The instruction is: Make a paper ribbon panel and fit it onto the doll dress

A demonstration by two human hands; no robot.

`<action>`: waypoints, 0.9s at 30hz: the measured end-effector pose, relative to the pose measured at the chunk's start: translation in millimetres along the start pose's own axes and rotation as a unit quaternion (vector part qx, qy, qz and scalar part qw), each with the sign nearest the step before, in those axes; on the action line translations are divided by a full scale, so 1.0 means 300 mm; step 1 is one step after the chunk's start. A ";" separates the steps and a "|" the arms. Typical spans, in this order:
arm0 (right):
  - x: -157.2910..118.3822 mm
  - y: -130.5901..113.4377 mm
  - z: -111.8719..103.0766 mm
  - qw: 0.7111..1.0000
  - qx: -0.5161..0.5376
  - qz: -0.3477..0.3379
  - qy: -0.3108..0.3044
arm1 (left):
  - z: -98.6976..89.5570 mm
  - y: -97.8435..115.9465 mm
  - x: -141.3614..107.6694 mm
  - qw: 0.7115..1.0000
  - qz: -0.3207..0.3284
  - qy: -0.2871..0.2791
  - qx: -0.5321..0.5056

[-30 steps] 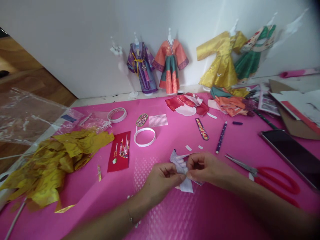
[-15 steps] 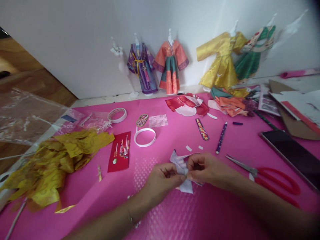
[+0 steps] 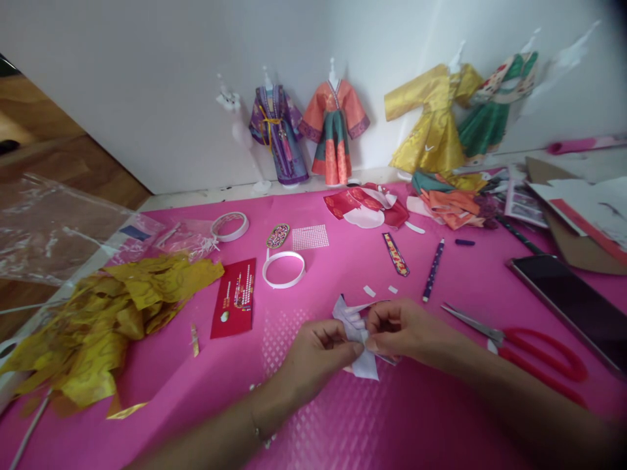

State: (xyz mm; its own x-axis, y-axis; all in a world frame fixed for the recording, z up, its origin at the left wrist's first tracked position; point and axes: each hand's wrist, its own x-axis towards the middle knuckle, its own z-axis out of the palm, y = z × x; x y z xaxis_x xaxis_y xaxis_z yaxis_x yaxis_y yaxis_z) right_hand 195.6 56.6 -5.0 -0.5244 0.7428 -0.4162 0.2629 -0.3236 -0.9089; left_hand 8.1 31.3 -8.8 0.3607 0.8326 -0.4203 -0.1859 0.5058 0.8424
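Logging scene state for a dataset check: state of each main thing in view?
Left hand, pinching pale lilac fabric piece
Right hand, pinching the same piece
Pale lilac fabric piece, creased
Red-handled metal scissors, lying flat, handles spread
Black rectangular phone, face up, screen dark
Narrow white ring, tail sticking out
Yellow patterned fabric, crumpled heap
Purple white-dotted pen, lying flat

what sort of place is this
Probably a craft table for doll clothes: small robes on stands, such as the coral robe, with scissors and yellow fabric scraps on a pink mat.
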 end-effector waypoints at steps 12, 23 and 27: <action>-0.001 0.003 0.003 1.000 -0.002 0.002 0.006 | 0.002 -0.002 0.003 1.000 0.005 0.001 0.006; 0.002 0.007 -0.003 1.000 0.001 -0.007 0.000 | 0.005 -0.003 0.003 1.000 -0.001 -0.002 -0.003; 0.001 0.000 0.000 1.000 0.005 -0.001 -0.004 | 0.003 -0.002 0.001 1.000 0.006 0.004 0.007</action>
State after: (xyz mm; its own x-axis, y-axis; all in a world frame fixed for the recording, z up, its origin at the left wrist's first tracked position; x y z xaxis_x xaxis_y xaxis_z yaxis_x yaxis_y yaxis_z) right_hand 195.3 56.8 -5.2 -0.5317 0.7383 -0.4150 0.2545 -0.3281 -0.9097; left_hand 9.0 31.0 -9.0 0.3511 0.8400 -0.4137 -0.1777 0.4936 0.8514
